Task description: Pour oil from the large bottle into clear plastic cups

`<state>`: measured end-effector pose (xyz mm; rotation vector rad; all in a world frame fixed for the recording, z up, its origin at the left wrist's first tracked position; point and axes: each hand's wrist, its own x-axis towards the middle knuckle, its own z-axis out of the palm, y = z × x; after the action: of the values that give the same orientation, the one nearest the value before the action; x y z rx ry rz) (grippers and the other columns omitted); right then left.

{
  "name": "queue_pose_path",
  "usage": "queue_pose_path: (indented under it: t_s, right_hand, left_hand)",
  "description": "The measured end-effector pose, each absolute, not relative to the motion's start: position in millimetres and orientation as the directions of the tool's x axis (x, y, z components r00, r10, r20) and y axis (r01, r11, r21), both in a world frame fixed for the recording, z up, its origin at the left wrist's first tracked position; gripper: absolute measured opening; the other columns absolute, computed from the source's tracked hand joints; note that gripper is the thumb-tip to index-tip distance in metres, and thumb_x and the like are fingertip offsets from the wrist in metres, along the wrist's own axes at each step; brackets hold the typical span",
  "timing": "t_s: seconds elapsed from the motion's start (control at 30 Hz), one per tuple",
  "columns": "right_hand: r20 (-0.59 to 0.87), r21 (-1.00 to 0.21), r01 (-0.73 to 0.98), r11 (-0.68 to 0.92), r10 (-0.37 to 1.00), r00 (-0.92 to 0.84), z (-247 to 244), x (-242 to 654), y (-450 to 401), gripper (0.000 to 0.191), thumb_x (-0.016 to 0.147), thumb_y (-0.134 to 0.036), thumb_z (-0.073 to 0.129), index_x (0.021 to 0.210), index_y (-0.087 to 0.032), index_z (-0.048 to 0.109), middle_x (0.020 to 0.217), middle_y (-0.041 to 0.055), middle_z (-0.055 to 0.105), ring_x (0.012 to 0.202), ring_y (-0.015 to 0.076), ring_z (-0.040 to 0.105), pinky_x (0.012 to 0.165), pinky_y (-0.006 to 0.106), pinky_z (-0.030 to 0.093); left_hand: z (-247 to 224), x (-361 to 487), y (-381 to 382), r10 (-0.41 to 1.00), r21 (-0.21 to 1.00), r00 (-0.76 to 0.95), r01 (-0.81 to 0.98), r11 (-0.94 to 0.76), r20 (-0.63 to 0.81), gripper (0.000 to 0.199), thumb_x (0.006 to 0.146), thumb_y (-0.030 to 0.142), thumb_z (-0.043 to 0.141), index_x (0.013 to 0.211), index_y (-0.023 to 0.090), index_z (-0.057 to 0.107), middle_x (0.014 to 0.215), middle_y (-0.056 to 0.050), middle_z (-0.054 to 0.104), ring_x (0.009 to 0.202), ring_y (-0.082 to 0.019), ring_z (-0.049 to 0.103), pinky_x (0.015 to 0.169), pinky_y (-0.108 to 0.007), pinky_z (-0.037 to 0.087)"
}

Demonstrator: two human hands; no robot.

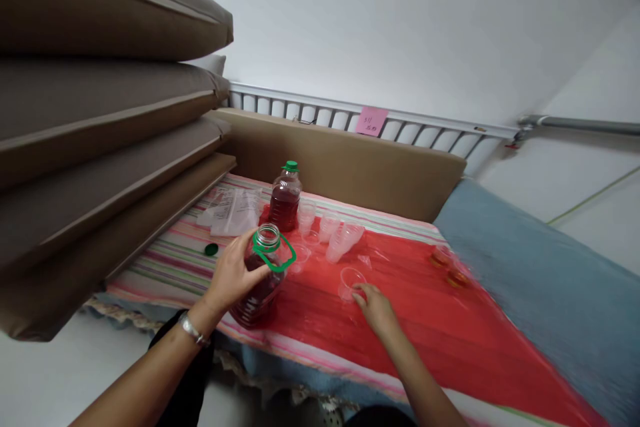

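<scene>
In the head view, the left hand [234, 271], reaching from 7 o'clock with thumb and fingers spread, is wrapped around the neck of the open bottle [257, 287]; by the right hand [374, 307], angled in from 5 o'clock, a clear plastic cup [351, 283] is pinched at its side. Ribbed, transparent and dark red inside, the bottle is topped by a green handle [281, 265]. Glossy red sheeting [415, 307] is spread beneath; at 12 o'clock from the bottle, 1 capped bottle [285, 200] is seen.

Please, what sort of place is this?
Probably a lived-in room, perhaps a dormitory: a white ribbed metal radiator stands along the white wall, near stacked thick brown-grey cushions and a multicoloured striped cloth.
</scene>
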<state>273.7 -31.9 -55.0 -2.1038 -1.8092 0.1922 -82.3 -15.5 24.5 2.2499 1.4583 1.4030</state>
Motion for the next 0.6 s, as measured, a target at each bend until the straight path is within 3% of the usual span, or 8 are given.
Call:
queue_pose_path:
  t_s: [0.13, 0.23, 0.3, 0.47, 0.6]
  right_hand:
    - [0.238, -0.236, 0.965, -0.11, 0.957, 0.167, -25.4, 244.1, -22.9, 0.032, 0.091, -0.027, 0.051, 0.117, -0.017, 0.066, 0.131, 0.0156, 0.06, 0.12, 0.0287, 0.055, 0.1, 0.039, 0.041]
    - [0.193, -0.223, 0.973, 0.059, 0.981, -0.015, -4.9, 206.3, -0.1, 0.032, 0.094, -0.022, 0.044, 0.116, -0.018, 0.067, 0.121, 0.0109, 0.066, 0.113, 0.0218, 0.059, 0.098, 0.03, 0.041]
    - [0.159, -0.217, 0.972, 0.086, 0.986, -0.052, 0.6, 183.4, 22.0, 0.032, 0.094, -0.02, 0.044, 0.115, -0.019, 0.067, 0.116, 0.0087, 0.068, 0.109, 0.0196, 0.06, 0.095, 0.026, 0.042]
    - [0.09, -0.149, 0.984, 0.096, 0.992, -0.083, -0.6, 154.7, 77.9, 0.034, 0.089, -0.02, 0.053, 0.12, -0.02, 0.066, 0.12, 0.0108, 0.066, 0.111, 0.0219, 0.058, 0.093, 0.027, 0.041]
    - [0.0, -0.09, 0.988, 0.126, 0.992, -0.127, 0.2, 147.0, 102.5, 0.028, 0.088, -0.022, 0.054, 0.11, -0.018, 0.071, 0.114, 0.0134, 0.069, 0.114, 0.025, 0.056, 0.094, 0.03, 0.04]
  left_hand:
    - [24.5, -82.3, -15.5, 0.774, 0.533, 0.113, 0.662, -0.527, 0.624, 0.062, 0.078, 0.045, 0.067, 0.131, 0.017, 0.048, 0.125, -0.015, 0.063, 0.117, -0.03, 0.06, 0.098, -0.044, 0.048]
    - [24.8, -81.9, -15.4, 0.776, 0.541, 0.109, 0.657, -0.525, 0.621, 0.062, 0.078, 0.045, 0.067, 0.13, 0.017, 0.048, 0.126, -0.015, 0.063, 0.117, -0.03, 0.059, 0.098, -0.045, 0.048]
    - [24.8, -82.0, -15.2, 0.777, 0.544, 0.109, 0.654, -0.526, 0.62, 0.062, 0.078, 0.045, 0.067, 0.13, 0.017, 0.049, 0.126, -0.015, 0.063, 0.117, -0.03, 0.059, 0.098, -0.045, 0.048]
    - [24.6, -82.8, -14.5, 0.779, 0.55, 0.114, 0.645, -0.53, 0.617, 0.063, 0.077, 0.046, 0.068, 0.131, 0.018, 0.048, 0.126, -0.014, 0.063, 0.116, -0.03, 0.06, 0.096, -0.044, 0.048]
    - [26.4, -82.1, -14.7, 0.778, 0.558, 0.108, 0.637, -0.532, 0.619, 0.066, 0.074, 0.045, 0.072, 0.131, 0.021, 0.048, 0.123, -0.013, 0.064, 0.113, -0.029, 0.061, 0.095, -0.043, 0.049]
